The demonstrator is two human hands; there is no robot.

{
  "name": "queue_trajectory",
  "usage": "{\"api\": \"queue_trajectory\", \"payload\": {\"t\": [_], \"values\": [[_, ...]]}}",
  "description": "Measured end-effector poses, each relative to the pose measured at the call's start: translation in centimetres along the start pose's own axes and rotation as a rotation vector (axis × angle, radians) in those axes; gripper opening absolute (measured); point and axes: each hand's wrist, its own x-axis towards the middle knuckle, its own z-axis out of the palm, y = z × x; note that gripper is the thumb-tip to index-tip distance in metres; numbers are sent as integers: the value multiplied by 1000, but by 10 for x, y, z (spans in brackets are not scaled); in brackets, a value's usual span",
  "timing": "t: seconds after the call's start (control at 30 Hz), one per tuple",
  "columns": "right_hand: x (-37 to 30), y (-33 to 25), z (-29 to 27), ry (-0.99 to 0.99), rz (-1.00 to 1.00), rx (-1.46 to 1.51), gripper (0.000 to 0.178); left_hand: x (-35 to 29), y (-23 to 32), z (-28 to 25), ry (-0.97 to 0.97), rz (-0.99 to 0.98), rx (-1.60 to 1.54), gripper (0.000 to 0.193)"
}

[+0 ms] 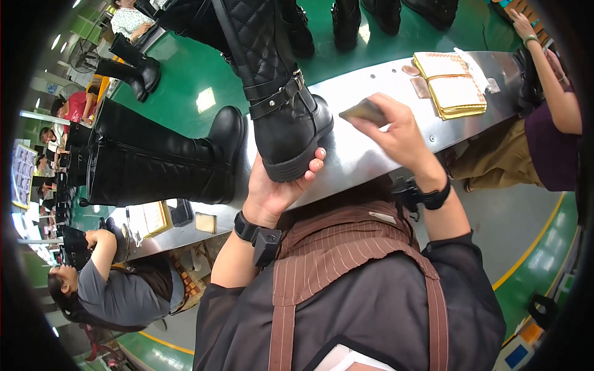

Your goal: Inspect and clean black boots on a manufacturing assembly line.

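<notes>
Left hand (269,191): cupped the quilted black boot (269,68) under its heel.
Boot: was over the metal bench (352,151), near its edge.
Right hand (405,136): pinched a small pad (366,112), apart from boot.
Risk: loosened fingers of 1 hand could have let the boot slip.

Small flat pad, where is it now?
In the head view, the pad is in the person's right hand, slightly right of centre in the upper half, just right of the black boot held in the left hand.

a footwear workshop: workers (120,300) and black boots (158,157) line a green worktop (179,77).
</notes>
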Motion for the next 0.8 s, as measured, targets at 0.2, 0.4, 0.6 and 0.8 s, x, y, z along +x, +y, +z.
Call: {"api": "queue_trajectory", "payload": {"t": [0.2,0.4,0.6,0.8], "values": [[39,-42,42,14,-146,163,18,0,1,-6,-24,-18,-6,64],[28,-29,16,-122,-116,-146,19,-3,-4,-8,21,-24,11,63],[27,-45,28,37,35,204,19,-2,-4,-2,131,55,126,57],[26,-37,32,-90,-160,16,20,-6,-4,-10,63,-12,74,62]]}}
